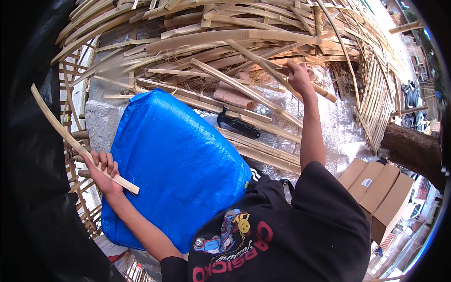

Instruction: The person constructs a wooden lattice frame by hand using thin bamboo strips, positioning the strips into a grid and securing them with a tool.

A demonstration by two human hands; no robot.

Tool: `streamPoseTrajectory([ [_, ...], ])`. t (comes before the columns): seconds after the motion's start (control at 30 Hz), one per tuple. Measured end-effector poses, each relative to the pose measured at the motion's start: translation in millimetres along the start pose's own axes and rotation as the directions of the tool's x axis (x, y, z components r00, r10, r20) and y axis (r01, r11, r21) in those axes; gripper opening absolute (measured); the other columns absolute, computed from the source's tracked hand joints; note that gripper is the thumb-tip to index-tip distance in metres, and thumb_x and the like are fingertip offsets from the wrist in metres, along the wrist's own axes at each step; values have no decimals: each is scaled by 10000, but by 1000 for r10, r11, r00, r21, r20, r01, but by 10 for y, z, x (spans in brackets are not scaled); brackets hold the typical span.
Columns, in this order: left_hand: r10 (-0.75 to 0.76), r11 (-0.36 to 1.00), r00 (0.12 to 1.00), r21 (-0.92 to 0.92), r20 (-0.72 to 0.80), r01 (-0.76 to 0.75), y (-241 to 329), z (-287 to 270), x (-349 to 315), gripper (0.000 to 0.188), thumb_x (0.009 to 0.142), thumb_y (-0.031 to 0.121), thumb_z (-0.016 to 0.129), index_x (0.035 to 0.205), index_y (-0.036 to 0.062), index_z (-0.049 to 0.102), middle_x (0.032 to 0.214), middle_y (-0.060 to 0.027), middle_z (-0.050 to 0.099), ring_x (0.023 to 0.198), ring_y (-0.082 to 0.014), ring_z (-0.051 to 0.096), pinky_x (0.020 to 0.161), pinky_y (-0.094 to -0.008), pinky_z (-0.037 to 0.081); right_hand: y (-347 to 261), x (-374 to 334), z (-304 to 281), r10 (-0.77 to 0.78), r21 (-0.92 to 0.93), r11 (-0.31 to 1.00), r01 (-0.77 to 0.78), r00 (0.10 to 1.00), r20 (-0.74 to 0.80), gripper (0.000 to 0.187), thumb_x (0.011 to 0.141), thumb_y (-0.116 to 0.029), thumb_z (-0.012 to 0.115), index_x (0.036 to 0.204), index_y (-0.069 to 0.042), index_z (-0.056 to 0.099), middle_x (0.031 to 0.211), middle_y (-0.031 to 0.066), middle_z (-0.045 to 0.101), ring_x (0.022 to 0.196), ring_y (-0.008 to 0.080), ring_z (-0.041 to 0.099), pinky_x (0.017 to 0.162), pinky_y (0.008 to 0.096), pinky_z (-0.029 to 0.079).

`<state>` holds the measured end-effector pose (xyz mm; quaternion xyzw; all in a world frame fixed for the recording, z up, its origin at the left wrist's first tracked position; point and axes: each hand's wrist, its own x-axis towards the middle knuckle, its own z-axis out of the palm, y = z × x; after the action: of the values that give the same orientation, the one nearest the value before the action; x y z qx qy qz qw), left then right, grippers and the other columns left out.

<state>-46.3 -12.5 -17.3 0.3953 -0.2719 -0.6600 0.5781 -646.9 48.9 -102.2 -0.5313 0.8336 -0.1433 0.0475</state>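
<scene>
- One black tool [237, 126] among bamboo strips [244, 92] (its kind unclear)!
- Left hand [102, 175]: fingers clenched round a bamboo slat [70, 139], over blue tarp [176, 160].
- Right hand [299, 77]: fingers curled by the strips; holding? Can't tell.

Bright daylight; glare on silvery sheeting [336, 127]; fisheye-bent edges; dark corners

you have two hands in view: one left hand [103, 176] toward half past eight, with one bamboo strip [70, 141] in it, and one right hand [299, 79] at half past one. count one blue sheet [174, 155] at eight, one grey block [101, 120] at nine, one dark tool [240, 127] near centre, one tree trunk [413, 148] at three. the piled strips [263, 35] at twelve overlap too much to count.
</scene>
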Motion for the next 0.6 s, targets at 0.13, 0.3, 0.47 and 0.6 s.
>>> streamPoseTrajectory([
  [0.13, -14, 1000, 999, 11, -47, 14, -7, 30, -3, 436, 1052, 463, 399, 749, 168, 292, 607, 30, 240, 462, -53, 237, 334, -184, 180, 118, -111, -55, 101, 46, 991, -124, 934, 343, 203, 962, -227, 576, 1095, -194, 725, 1039, 51, 713, 1155, 296, 533, 1049, 553, 225],
  [0.3, -3, 1000, 998, 30, -58, 5, 7, 3, 12, 442, 1054, 468, 387, 742, 170, 291, 610, 30, 239, 459, -53, 233, 335, -184, 180, 164, -164, -214, 188, -19, 982, -187, 974, 124, 213, 951, -263, 611, 1130, -229, 720, 1267, 71, 626, 1249, 283, 468, 1070, 595, 172],
  [0.47, -10, 1000, 1000, 1, -10, 10, -2, -7, 28, 413, 1068, 425, 375, 771, 143, 319, 614, 24, 234, 466, -52, 219, 333, -183, 203, 219, -209, -197, 183, -74, 979, -192, 977, -108, 412, 946, -327, 619, 1346, -241, 578, 1396, 63, 535, 1323, 269, 438, 1074, 609, 212],
  [0.6, -8, 999, 996, 33, -94, 11, -46, 86, 0, 432, 1064, 452, 370, 754, 164, 285, 607, 32, 226, 453, -46, 212, 335, -184, 176, 130, -230, 105, 179, 1, 984, -180, 977, 115, 401, 956, -386, 593, 1310, -198, 603, 1399, 108, 531, 1350, 306, 425, 1114, 641, 181],
])
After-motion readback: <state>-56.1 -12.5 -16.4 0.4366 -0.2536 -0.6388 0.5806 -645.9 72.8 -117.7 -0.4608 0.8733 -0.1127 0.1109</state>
